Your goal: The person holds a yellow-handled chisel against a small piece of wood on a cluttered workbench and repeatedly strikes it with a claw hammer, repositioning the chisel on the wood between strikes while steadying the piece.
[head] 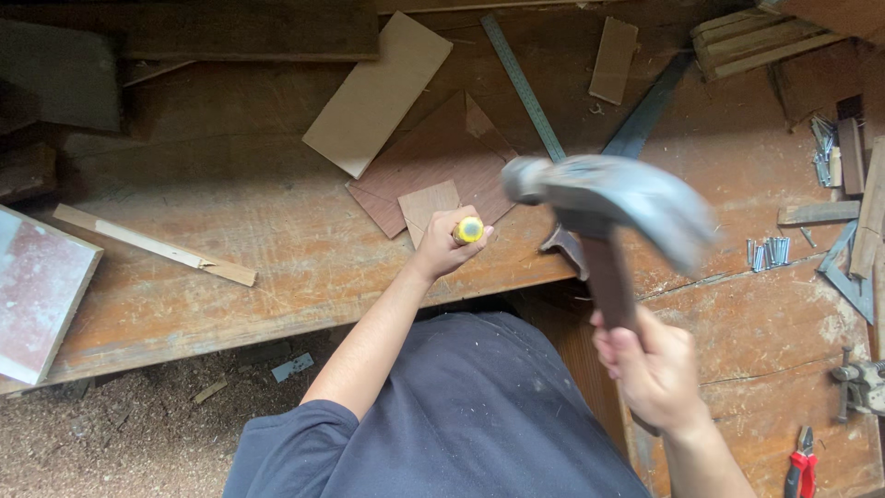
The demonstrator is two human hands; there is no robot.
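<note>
- Head view: your left hand (pixel 446 247) is closed around a tool with a yellow-capped handle (pixel 468 230), held upright, its tip hidden under your fist. It looks like a chisel or punch; can't tell which.
- The tool sits on a small light wood piece (pixel 426 205), which lies on a larger reddish board (pixel 433 157) near the middle of the desk (pixel 230 249), close to its near edge.
- Your right hand (pixel 653 371) is clamped on the wooden shaft of a hammer (pixel 604 207). The head is raised, motion-blurred, up and right of the yellow cap, not touching it.
- Progress, judging by this: tool is placed and the hammer is mid-swing. No cut or mark shows on the small piece where it's visible, so the strike work looks early. Anything under your fist is hidden.
- Around it: a pale board (pixel 378 92) far left of the work, a steel ruler (pixel 522 88) just beyond, loose nails (pixel 768 251) at right, red-handled pliers (pixel 801 472) near right corner.
- A thin wood strip (pixel 152 244) lies at left, well apart from the work.
</note>
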